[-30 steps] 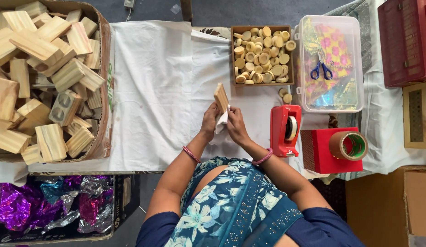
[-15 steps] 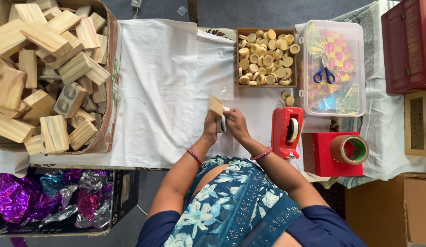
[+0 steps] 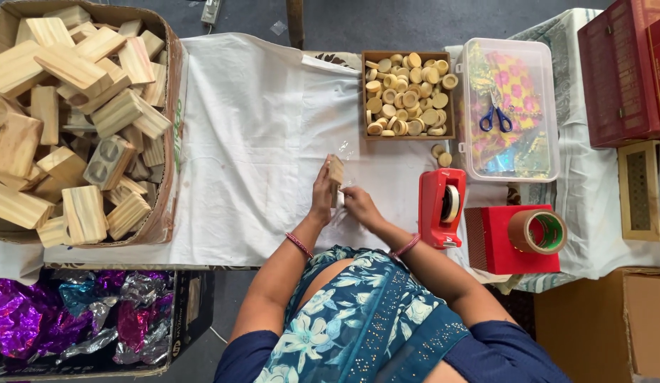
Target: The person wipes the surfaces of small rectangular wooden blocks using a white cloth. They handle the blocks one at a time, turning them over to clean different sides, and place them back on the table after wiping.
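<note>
A small wooden block (image 3: 335,171) stands just left of the frame's centre, over the white cloth (image 3: 245,128), pinched upright by the left hand (image 3: 321,195). The right hand (image 3: 358,206) pinches clear wrapping (image 3: 346,186) beside it, near the red tape dispenser (image 3: 442,206).

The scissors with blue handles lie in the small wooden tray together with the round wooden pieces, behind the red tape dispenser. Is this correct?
Not quite. The head view shows the scissors lying in the clear plastic box, on colourful patterned sheets. The small wooden tray beside it holds only the round wooden pieces. Both do sit behind the red tape dispenser.
</note>
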